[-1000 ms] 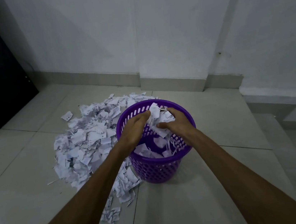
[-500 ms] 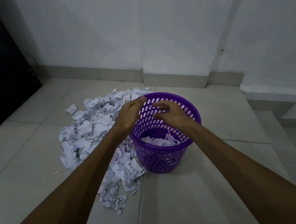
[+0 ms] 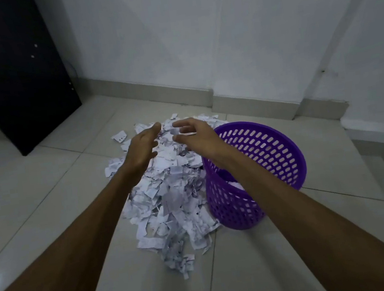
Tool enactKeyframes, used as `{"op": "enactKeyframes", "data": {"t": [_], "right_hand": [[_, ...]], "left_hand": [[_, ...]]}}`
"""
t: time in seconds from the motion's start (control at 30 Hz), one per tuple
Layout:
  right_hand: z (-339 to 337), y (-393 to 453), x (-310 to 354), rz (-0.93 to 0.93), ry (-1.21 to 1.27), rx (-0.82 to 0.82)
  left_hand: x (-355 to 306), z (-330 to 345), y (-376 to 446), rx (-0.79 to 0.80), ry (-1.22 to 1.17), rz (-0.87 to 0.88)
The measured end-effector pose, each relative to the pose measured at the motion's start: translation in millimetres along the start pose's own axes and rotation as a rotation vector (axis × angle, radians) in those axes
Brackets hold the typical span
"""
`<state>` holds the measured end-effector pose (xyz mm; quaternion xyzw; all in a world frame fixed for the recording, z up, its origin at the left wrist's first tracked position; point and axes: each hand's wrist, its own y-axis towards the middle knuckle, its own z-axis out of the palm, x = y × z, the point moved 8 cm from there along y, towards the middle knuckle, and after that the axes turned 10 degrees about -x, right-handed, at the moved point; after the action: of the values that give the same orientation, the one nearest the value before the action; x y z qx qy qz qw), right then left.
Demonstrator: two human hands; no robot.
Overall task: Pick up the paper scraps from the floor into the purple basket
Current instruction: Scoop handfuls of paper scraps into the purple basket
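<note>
Glossy tiled floor (image 3: pixel 47 201), torn paper scraps (image 3: pixel 168 197), perforated purple basket (image 3: pixel 272 154).

Probably a bare room in a home: tiled floor (image 3: pixel 47 201), white walls (image 3: pixel 148 41), skirting (image 3: pixel 155 94).

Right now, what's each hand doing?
Left hand: open, holding nothing, above the paper scraps.
Right hand: open, fingers loosely curled, holding nothing.

The glossy pale-grey tiled floor (image 3: pixel 47 201) carries a heap of torn white paper scraps (image 3: pixel 168 197), touching a perforated purple plastic basket (image 3: pixel 261 160) (upright).
</note>
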<state>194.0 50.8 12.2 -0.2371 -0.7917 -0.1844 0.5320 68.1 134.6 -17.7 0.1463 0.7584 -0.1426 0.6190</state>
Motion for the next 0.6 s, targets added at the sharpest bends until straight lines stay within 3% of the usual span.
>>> {"op": "enactKeyframes", "data": {"t": [0.23, 0.37, 0.5, 0.6], "right_hand": [[77, 26, -60, 0.064, -0.122, 0.071], [101, 48, -100, 0.004, -0.377, 0.068], [114, 61, -146, 0.086, -0.582, 0.148], [120, 64, -161, 0.136, -0.511, 0.170]], "left_hand": [[70, -37, 37, -0.063, 0.007, -0.107], [104, -44, 50, -0.062, 0.058, -0.078], [135, -41, 58, -0.081, 0.138, -0.101], [150, -35, 62, -0.061, 0.131, -0.131]]}}
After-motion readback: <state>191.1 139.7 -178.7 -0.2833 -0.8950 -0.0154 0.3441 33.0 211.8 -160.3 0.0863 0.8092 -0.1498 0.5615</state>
